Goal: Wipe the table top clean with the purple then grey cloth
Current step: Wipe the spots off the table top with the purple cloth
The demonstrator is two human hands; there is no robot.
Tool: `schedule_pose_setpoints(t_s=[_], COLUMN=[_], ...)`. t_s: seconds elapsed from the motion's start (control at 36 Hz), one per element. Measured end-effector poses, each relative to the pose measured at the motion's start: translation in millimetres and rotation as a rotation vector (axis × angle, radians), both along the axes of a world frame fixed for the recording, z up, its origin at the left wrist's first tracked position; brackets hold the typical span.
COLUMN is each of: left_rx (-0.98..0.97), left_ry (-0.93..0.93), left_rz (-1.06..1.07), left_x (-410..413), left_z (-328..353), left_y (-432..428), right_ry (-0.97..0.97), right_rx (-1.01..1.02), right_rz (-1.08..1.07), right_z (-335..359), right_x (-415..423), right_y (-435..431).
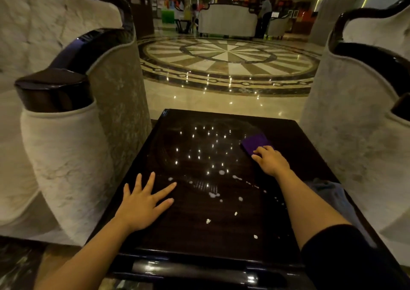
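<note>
Right hand (269,161) pressed the purple cloth (255,143) far right, left hand (142,205) flat, empty; risk: smearing the near white droplets (214,194) across the table top (188,230)

Cloth (255,143) lies far right on table (199,234), between armchairs (66,156).

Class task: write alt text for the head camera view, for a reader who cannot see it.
A right hand presses a purple cloth on a dark glossy table top dotted with white droplets; the left hand rests flat beside them.
</note>
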State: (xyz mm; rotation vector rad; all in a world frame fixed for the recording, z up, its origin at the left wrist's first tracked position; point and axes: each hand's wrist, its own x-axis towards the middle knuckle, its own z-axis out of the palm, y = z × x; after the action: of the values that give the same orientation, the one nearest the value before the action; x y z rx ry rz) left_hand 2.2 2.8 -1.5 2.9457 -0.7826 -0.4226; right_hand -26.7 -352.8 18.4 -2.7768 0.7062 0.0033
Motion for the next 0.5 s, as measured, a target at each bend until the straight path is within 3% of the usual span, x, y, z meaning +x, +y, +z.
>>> schedule_pose_setpoints(t_s=[0.22, 0.5], left_rx=[0.03, -0.05], left_ry=[0.047, -0.017], left_rz=[-0.029, 0.061], left_x=[-10, -29], left_z=[0, -10], left_y=[16, 36], right_ry=[-0.004, 0.098], right_rx=[-0.071, 0.019], right_rz=[0.176, 0.395], right_z=[-5, -6], right_x=[28, 77], right_y=[56, 135])
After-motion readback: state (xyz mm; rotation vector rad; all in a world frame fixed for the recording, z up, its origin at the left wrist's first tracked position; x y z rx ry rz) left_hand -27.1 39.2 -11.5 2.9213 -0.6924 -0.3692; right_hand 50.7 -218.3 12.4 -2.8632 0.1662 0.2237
